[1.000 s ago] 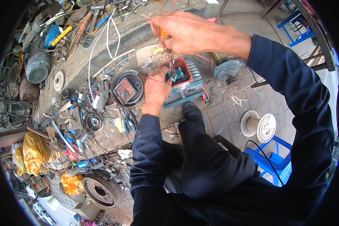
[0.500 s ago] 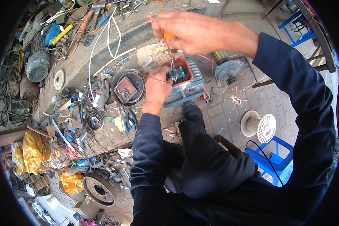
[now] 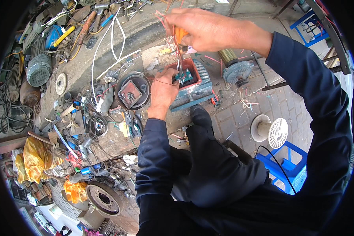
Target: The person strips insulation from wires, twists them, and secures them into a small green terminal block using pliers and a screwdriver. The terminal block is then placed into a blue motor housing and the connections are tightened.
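A teal electric motor point(image 3: 194, 88) with a red terminal box lies on the ground ahead of my knees. My left hand point(image 3: 163, 92) rests on its left side, fingers pinching thin wires at the terminals. My right hand point(image 3: 208, 29) is raised above it, closed around an orange-handled screwdriver point(image 3: 179, 36) whose tip points down toward the terminal box. Thin red and copper wires point(image 3: 167, 25) rise from the terminals past my right hand. My dark shoe point(image 3: 200, 118) sits against the motor's near edge.
A round motor end cover point(image 3: 131, 92) lies left of the motor. A rotor with a shaft point(image 3: 234, 69) lies to the right, a white wire spool point(image 3: 269, 129) and blue stool point(image 3: 287, 165) nearer. Tools, hoses and scrap parts point(image 3: 72, 118) crowd the left.
My right hand has shifted slightly right and lower, bringing the screwdriver down toward the terminal box. My left hand has stayed on the motor.
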`<state>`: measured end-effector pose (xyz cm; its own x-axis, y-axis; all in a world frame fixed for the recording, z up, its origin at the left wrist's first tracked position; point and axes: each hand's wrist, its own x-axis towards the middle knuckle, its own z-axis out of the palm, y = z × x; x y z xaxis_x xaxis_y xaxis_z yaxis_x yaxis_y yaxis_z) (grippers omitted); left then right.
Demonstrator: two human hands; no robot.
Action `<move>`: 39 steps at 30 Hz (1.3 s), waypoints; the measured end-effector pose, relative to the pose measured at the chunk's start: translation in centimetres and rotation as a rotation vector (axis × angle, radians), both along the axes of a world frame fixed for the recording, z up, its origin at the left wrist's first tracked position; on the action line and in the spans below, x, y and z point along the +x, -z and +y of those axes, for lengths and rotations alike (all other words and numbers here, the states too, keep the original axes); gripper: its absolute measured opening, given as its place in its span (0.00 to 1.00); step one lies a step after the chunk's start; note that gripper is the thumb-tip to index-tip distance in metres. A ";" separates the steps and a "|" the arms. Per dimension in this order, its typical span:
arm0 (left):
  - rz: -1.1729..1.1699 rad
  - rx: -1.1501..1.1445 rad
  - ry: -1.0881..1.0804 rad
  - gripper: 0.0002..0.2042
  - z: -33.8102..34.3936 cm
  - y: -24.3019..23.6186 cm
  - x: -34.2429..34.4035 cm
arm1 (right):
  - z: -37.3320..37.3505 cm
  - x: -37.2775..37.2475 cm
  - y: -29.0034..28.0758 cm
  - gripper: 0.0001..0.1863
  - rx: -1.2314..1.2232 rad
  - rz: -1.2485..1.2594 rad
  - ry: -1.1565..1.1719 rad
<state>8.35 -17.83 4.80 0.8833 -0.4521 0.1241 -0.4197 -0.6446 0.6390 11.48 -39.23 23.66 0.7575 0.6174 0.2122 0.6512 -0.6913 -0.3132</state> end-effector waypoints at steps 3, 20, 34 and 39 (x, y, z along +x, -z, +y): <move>-0.012 -0.016 0.001 0.16 0.0 0.0 0.0 | -0.8 0.5 0.5 0.16 -0.028 0.083 0.151; -0.035 -0.050 -0.002 0.15 -0.1 0.2 0.1 | 3.3 -1.1 -1.0 0.18 -0.217 -0.119 0.130; -0.024 -0.029 0.003 0.15 -0.1 0.1 0.0 | 2.9 0.1 -1.4 0.21 -0.097 -0.044 0.061; -0.024 -0.005 -0.010 0.15 -0.1 0.3 0.1 | 2.5 0.3 -0.6 0.21 -0.334 -0.005 0.282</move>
<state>8.43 -17.94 4.53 0.8846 -0.4425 0.1471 -0.4282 -0.6458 0.6321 11.78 -36.72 24.21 0.9057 0.4221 0.0400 0.4235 -0.9050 -0.0395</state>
